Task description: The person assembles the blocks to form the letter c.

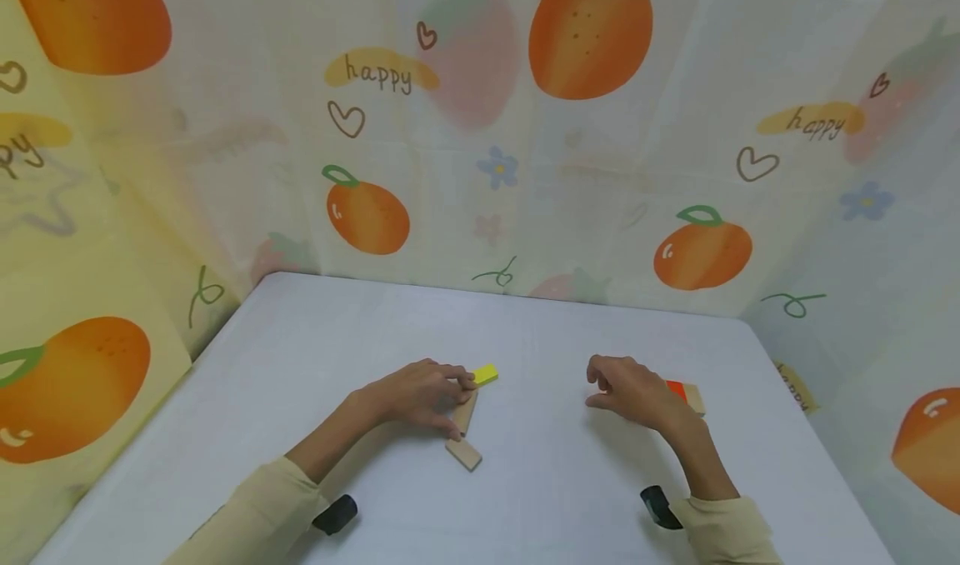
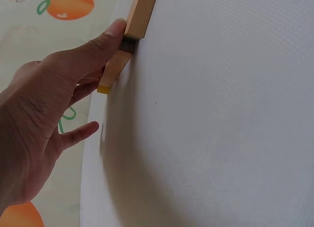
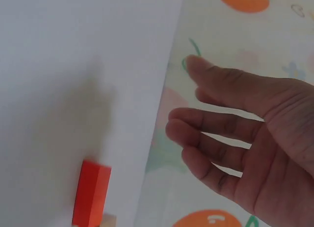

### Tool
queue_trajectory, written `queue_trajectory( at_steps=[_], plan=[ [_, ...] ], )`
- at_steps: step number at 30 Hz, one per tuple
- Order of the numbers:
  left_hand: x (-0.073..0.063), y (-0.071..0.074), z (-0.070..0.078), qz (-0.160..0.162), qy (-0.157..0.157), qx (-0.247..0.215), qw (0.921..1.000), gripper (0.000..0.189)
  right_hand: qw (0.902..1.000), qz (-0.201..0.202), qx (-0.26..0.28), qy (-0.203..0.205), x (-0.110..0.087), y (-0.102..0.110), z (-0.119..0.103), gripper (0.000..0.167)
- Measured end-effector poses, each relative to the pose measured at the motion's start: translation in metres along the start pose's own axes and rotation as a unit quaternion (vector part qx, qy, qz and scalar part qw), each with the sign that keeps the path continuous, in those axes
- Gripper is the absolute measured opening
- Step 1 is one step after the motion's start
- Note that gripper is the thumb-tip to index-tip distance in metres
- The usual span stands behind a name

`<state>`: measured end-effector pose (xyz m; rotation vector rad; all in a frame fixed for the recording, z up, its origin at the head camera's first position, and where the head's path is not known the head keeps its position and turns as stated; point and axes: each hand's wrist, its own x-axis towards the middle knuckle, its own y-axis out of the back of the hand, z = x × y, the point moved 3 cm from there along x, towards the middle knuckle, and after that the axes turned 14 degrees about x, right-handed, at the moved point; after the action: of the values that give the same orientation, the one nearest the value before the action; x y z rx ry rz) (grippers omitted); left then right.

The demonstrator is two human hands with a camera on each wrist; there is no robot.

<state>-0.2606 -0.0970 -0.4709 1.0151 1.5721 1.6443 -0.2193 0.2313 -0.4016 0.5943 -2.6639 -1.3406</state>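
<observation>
Over the white tabletop (image 1: pixel 551 465), the right hand (image 1: pixel 633 388) hovers empty, fingers loosely bent; the left hand (image 1: pixel 422 394) pinches the middle wooden block (image 1: pixel 466 414) lengthwise, thumb to fingers, between a nearer wooden block (image 1: pixel 464 455) and a yellow block (image 1: pixel 487 374).

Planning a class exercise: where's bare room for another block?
Free: the table between the yellow block and right hand, and its far strip before the patterned backdrop. Crowded: at the left hand, beside plain blocks; by the right wrist, the red block.
</observation>
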Motion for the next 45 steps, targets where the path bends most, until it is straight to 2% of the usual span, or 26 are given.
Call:
queue_trajectory(
  at_steps=[3, 10, 19, 23, 30, 39, 45],
  plan=[
    [0.000, 0.001, 0.000, -0.001, 0.000, -0.001, 1.0000, 0.051, 0.9998, -0.007, -0.017, -0.010, -0.004, 0.006, 0.011, 0.024],
    [-0.001, 0.002, 0.001, 0.005, -0.005, 0.004, 1.0000, 0.050, 0.9954, -0.036, -0.065, -0.060, -0.013, 0.014, 0.032, 0.027],
    [-0.001, 0.002, 0.001, 0.009, -0.005, 0.016, 0.9998, 0.051, 0.9923, -0.036, -0.073, -0.094, -0.017, 0.013, 0.050, 0.027],
    [0.000, 0.002, 0.002, 0.000, -0.003, 0.023, 0.9997, 0.055, 0.9919, -0.034, -0.075, -0.097, -0.017, 0.009, 0.056, 0.024],
    [-0.001, 0.002, 0.001, -0.015, 0.009, 0.027, 0.9995, 0.064, 0.9938, -0.038, -0.074, -0.074, -0.014, 0.006, 0.058, 0.022],
    [0.001, 0.005, 0.003, -0.010, 0.003, 0.013, 0.9999, 0.057, 0.9912, -0.030, -0.075, -0.105, -0.019, 0.009, 0.058, 0.026],
    [0.001, 0.003, 0.002, -0.017, 0.008, 0.000, 0.9998, 0.054, 0.9906, -0.029, -0.079, -0.108, -0.018, 0.009, 0.057, 0.025]
  ],
)
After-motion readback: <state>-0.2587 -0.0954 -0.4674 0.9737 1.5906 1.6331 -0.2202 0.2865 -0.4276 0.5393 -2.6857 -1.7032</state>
